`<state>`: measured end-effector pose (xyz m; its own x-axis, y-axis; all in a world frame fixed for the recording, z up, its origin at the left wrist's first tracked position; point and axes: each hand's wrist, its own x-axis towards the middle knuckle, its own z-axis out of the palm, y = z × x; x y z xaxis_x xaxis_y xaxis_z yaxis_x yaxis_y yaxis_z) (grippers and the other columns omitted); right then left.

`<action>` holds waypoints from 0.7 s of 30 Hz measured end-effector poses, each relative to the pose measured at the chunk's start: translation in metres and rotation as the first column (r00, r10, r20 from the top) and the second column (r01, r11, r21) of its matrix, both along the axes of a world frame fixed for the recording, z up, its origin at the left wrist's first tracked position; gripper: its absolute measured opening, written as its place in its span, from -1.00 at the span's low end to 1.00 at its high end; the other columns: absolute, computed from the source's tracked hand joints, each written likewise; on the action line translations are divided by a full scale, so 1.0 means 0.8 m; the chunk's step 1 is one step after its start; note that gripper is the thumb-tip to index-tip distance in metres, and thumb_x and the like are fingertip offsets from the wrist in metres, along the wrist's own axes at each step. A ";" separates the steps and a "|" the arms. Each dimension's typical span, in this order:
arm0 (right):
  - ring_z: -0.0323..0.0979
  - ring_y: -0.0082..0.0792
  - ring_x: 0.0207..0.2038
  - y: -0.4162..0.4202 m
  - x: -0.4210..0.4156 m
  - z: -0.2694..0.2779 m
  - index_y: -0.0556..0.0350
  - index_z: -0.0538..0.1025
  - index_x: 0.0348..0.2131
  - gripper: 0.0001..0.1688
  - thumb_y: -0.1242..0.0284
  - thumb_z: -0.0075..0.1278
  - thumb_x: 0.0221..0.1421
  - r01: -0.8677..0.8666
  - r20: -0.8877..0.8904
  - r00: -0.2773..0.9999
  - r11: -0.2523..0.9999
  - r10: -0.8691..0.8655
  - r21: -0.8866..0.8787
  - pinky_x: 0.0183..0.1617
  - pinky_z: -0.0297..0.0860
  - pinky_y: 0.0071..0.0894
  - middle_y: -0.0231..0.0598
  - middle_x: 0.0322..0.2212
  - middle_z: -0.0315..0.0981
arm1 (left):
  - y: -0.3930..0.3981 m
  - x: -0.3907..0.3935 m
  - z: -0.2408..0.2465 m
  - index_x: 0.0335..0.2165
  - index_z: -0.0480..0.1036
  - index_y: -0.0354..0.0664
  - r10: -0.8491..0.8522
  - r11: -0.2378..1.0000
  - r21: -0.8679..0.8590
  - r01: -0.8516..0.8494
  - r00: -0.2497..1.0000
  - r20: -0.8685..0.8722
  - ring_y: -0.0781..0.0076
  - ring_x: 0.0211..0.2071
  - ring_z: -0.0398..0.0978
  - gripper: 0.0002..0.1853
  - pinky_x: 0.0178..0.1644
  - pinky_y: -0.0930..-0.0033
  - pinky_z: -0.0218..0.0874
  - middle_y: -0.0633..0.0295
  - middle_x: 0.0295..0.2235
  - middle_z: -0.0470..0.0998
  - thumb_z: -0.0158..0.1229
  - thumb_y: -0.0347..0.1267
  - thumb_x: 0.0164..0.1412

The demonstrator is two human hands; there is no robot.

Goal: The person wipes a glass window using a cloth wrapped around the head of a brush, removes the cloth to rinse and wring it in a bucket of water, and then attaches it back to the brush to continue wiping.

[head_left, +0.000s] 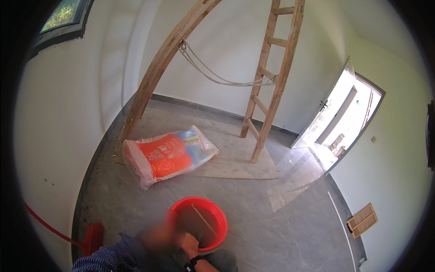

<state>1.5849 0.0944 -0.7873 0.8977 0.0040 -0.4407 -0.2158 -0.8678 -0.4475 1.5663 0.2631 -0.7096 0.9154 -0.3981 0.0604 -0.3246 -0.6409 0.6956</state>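
Note:
A red plastic bucket (222,217) stands on the floor before me, its inside greyish brown. A thin wooden stick (203,217) lies slanting across its inside. My right hand (190,244), with a black band at the wrist, reaches over the bucket's near edge. Its fingers are curled and partly hidden, so I cannot tell what they hold. From the lower left comes my left arm in a dark blue patterned sleeve (108,256). A blurred patch hides my left hand (170,234) near the bucket's left rim. My bent knee (224,260) is close below the bucket.
A printed plastic sack (171,153) lies on a flat board (234,170) below a wooden A-frame ladder (272,98), its legs tied with rope (221,80). A red broom (91,238) is at left. A wooden frame (363,221) and white strip (341,231) lie right, near an open door (321,105).

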 end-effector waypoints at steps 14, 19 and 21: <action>0.47 0.16 -0.11 0.005 -0.003 0.000 0.13 0.57 -0.25 -0.53 0.18 -0.19 0.10 0.042 0.073 0.996 0.999 -0.044 0.026 0.04 0.33 0.02 0.16 -0.23 0.53 | 0.007 0.014 -0.080 -0.21 0.51 0.06 -0.029 0.984 0.178 0.021 0.999 0.042 -0.10 -0.17 0.44 -0.68 -0.12 -0.06 0.24 -0.03 -0.28 0.48 0.18 -0.18 0.00; 0.47 0.15 -0.13 0.007 -0.004 0.004 0.14 0.57 -0.25 -0.55 0.20 -0.17 0.09 0.071 0.063 0.995 0.997 -0.074 0.041 0.03 0.34 0.03 0.18 -0.25 0.53 | 0.002 0.017 -0.068 -0.23 0.52 0.07 -0.015 0.952 0.304 0.037 0.997 -0.075 -0.12 -0.19 0.45 -0.69 -0.12 -0.08 0.25 -0.05 -0.27 0.49 0.18 -0.17 0.00; 0.48 0.15 -0.13 0.007 -0.003 0.009 0.14 0.57 -0.25 -0.55 0.20 -0.16 0.09 0.111 0.045 0.993 0.993 -0.113 0.045 0.02 0.34 0.04 0.17 -0.26 0.53 | -0.008 0.027 -0.048 -0.25 0.53 0.06 -0.040 0.913 0.392 0.114 0.980 -0.193 -0.10 -0.20 0.48 -0.72 -0.14 -0.07 0.27 -0.07 -0.28 0.52 0.16 -0.17 0.02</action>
